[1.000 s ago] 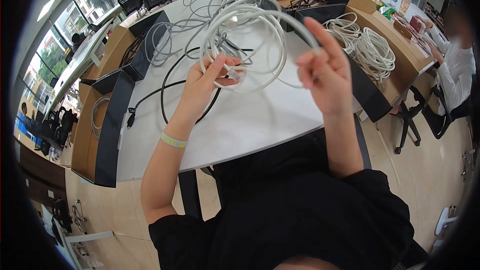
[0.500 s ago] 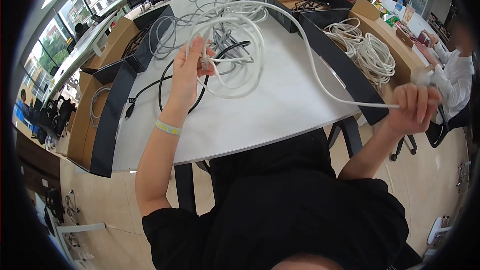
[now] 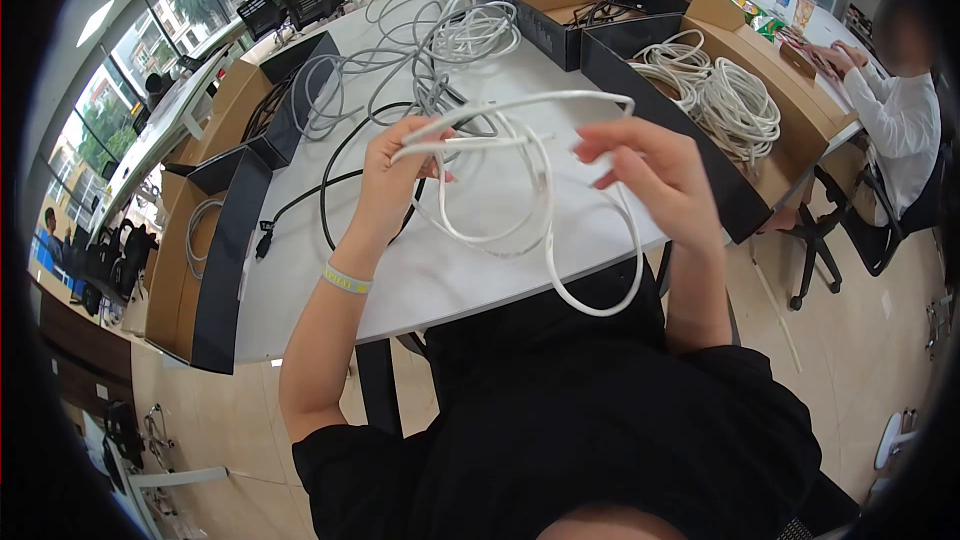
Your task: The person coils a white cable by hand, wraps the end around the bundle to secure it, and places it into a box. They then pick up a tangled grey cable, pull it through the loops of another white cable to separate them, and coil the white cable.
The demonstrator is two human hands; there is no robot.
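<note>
My left hand (image 3: 405,165) is closed round loops of a white cable (image 3: 550,240), which hang over the table's front edge. To the right, my right hand (image 3: 655,170) is raised with thumb and fingers apart, close to the upper loop, and nothing shows between the fingers. Beyond my left hand lies a tangle of grey cables (image 3: 430,60) with more white cable (image 3: 480,30). A black cable (image 3: 323,200) curves beside my left wrist, its plug (image 3: 264,240) near the left box.
Black cardboard boxes (image 3: 225,270) with cables line the left side. On the right, a box (image 3: 690,150) holds coiled white cables (image 3: 745,110); another (image 3: 560,15) stands behind it. A seated person in a white shirt (image 3: 900,120) is at the far right.
My right hand has moved left from the far right and opened, letting go of the cable. The stretched white cable now hangs in loops from my left hand.
</note>
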